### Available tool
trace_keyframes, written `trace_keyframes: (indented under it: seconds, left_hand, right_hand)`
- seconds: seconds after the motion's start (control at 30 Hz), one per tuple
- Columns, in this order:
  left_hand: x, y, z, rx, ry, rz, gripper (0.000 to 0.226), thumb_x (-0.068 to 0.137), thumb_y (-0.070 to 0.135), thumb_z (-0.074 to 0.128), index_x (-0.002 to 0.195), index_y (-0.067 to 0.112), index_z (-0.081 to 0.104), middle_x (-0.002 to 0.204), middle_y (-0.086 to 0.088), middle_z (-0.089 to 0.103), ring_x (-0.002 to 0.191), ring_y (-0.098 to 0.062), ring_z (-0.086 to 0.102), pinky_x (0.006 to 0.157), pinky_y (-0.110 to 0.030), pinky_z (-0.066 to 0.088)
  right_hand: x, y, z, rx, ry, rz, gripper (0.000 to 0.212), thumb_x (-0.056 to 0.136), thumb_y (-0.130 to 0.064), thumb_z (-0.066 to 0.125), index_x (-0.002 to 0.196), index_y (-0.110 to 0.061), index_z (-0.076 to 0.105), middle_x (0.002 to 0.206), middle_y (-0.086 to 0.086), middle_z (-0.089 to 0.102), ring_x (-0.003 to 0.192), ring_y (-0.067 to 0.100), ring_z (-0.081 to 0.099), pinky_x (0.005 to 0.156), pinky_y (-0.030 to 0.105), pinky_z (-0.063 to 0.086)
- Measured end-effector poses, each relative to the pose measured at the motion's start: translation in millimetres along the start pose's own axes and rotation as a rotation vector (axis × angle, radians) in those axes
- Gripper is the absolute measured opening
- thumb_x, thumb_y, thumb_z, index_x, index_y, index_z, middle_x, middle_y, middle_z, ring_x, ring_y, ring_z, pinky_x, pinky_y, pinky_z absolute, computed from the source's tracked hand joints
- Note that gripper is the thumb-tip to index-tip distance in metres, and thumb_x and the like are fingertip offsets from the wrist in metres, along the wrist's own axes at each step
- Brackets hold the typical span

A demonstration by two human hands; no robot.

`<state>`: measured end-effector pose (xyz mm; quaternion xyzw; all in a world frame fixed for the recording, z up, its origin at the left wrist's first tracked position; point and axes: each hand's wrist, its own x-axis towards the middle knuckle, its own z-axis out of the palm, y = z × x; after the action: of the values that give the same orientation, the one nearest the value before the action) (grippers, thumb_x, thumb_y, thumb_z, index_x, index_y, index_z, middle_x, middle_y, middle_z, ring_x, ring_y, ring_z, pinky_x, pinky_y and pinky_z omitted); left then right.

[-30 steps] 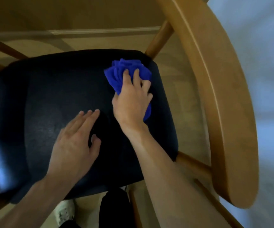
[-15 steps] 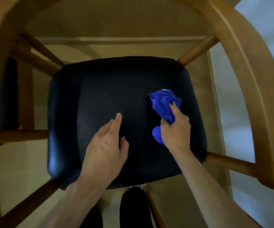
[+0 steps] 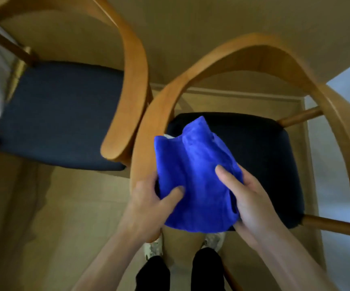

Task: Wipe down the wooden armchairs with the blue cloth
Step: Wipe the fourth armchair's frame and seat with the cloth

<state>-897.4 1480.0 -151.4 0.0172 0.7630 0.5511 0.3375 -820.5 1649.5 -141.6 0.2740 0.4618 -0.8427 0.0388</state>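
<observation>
Fingers: both hands are grasping the bright blue plush cloth. The left hand pinches its lower left edge, thumb on top. The right hand holds the right edge, thumb pressed into the pile, fingers curled beneath.

Cloth: held up in the air between the two hands, opened out wide, above the front of the nearer chair's seat. It touches neither seat nor wood, so far as I can tell.

What changed: a second ago the cloth was bunched under the right hand alone, rubbing the black padded seat, while the left hand lay flat on the cushion. Now both hands are off the seat and the cloth is spread between them.

Meaning: I'd judge the seat pass is over and the cloth is being refolded or turned to a fresh face.

Nearer chair: the curved light-wood armrest and back rail arches around the seat and probably wants wiping next.

Second chair: another wooden armchair with a dark blue seat stands just beside it on the left, their armrests near each other.

Below: tan floor, and the person's pale shoes by the seat front.
</observation>
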Motion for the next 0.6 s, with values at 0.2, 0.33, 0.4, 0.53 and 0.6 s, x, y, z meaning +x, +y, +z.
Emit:
trace_keyframes:
  seconds: [0.2, 0.33, 0.4, 0.53, 0.6]
  left_hand:
    - [-10.4, -31.6, -62.2, -0.007, 0.289, -0.004, 0.036, 0.081, 0.037, 0.073, 0.112, 0.041, 0.054, 0.100, 0.020, 0.066, 0.086, -0.001, 0.066, 0.060, -0.026, 0.058]
    - [-8.8, -65.8, -64.7, 0.393, 0.407, 0.046, 0.051, 0.089, 0.034, 0.065, 0.131, 0.036, 0.037, 0.114, 0.014, 0.054, 0.094, -0.003, 0.057, 0.072, -0.024, 0.052]
    - [-10.7, -76.3, -58.9, 0.542, 0.397, 0.187, 0.055, 0.092, 0.029, 0.060, 0.141, 0.033, 0.034, 0.135, 0.005, 0.041, 0.115, -0.007, 0.046, 0.089, -0.023, 0.045]
    - [-10.3, -85.8, -47.1, 0.504, 0.170, 0.187, 0.073, 0.091, 0.042, 0.056, 0.152, 0.026, 0.018, 0.158, 0.006, 0.016, 0.140, -0.007, 0.021, 0.105, -0.020, 0.025]
    - [-6.3, -87.5, -45.1, 0.346, 0.064, 0.137, 0.081, 0.093, 0.038, 0.058, 0.154, 0.028, 0.006, 0.160, 0.011, 0.010, 0.144, -0.002, 0.014, 0.113, -0.020, 0.021]
  right_hand:
    - [19.5, 36.9, 24.0, -0.323, 0.198, 0.007, 0.016, 0.095, -0.032, 0.063, 0.110, -0.031, 0.067, 0.111, -0.003, 0.072, 0.103, 0.016, 0.069, 0.088, 0.043, 0.057]
    - [31.8, 72.1, 35.1, -0.824, 0.269, 0.075, 0.044, 0.094, -0.034, 0.064, 0.133, -0.030, 0.044, 0.132, -0.015, 0.056, 0.117, 0.005, 0.056, 0.095, 0.028, 0.049]
    - [33.4, 80.0, 39.6, -0.984, 0.276, -0.037, 0.063, 0.093, -0.040, 0.063, 0.147, -0.031, 0.031, 0.144, -0.016, 0.041, 0.127, 0.000, 0.041, 0.100, 0.020, 0.037]
    - [41.2, 88.0, 48.3, -0.788, 0.253, 0.074, 0.063, 0.090, -0.054, 0.062, 0.144, -0.043, 0.033, 0.142, -0.014, 0.050, 0.116, 0.003, 0.054, 0.088, 0.021, 0.049]
    - [49.7, 88.9, 52.0, -0.531, 0.214, 0.229, 0.061, 0.087, -0.054, 0.065, 0.142, -0.044, 0.038, 0.132, -0.011, 0.061, 0.108, 0.008, 0.064, 0.086, 0.034, 0.057]
